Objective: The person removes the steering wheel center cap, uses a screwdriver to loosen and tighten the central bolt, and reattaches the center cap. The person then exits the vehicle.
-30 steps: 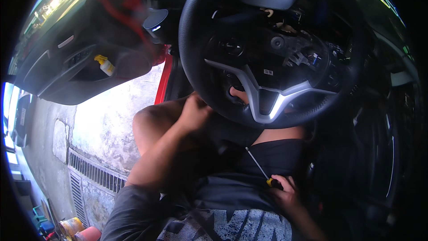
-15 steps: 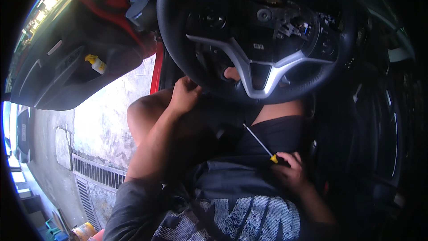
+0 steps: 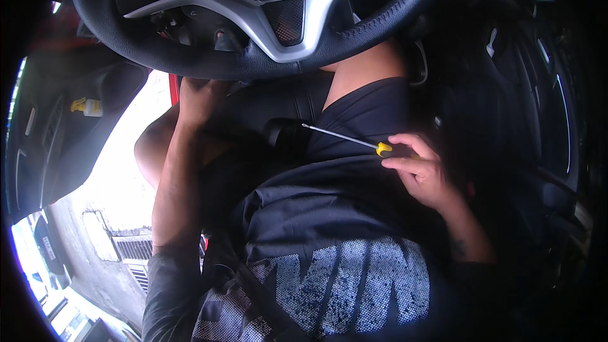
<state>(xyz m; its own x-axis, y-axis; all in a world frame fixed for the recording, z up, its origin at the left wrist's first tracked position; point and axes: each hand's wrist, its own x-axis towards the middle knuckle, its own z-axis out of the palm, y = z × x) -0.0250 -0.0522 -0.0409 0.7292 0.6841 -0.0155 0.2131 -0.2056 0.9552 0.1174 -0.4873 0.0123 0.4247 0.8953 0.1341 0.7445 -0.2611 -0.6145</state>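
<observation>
My right hand (image 3: 419, 168) is closed round the yellow-and-black handle of a screwdriver (image 3: 342, 135), held above my lap. Its thin metal shaft points left and slightly away from me. At the lower left of the black steering wheel (image 3: 158, 62), my left hand (image 3: 199, 98) reaches up to the rim. The rim covers its fingers, so whether they grip anything is hidden. A silver V-shaped trim piece (image 3: 285, 52) runs across the wheel's lower spokes.
On the left stands an open car door (image 3: 57, 152) with a white-and-yellow spray bottle (image 3: 87, 107) in its pocket. Concrete ground with a drain grate (image 3: 134, 248) shows below it. To the right is a dark seat (image 3: 500, 107). My thighs lie under the wheel.
The view has shifted downward and to the right, so the wheel sits higher and further left. My right hand has turned the screwdriver flatter. My left hand's fingers have gone under the rim.
</observation>
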